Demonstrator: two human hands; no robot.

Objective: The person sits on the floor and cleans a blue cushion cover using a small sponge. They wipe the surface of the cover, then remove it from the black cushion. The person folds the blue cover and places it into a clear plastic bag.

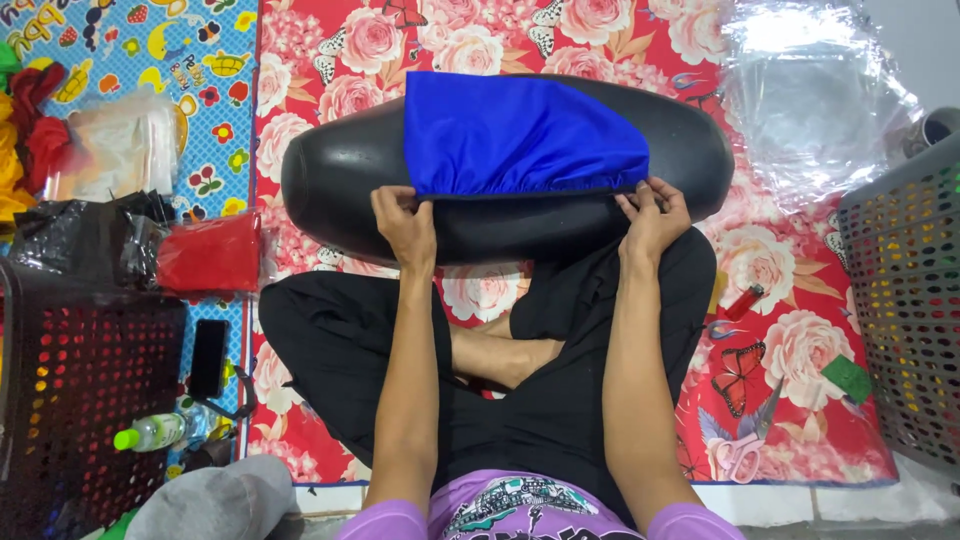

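A person sits cross-legged on a floor mat, fitting a blue fabric cover [520,135] over a black motorcycle seat [340,175] that lies crosswise just beyond the knees. The left hand [405,222] pinches the cover's gathered elastic hem at its left corner; the right hand [652,215] clamps the same hem at the right. The cover sits over the seat's middle, while both black ends show bare. At far left stands a dark perforated basket [85,400], with a phone [208,357] beside it. The red rose-print mat [800,330] carries scissors [745,445] at near right, by a grey basket [905,300].
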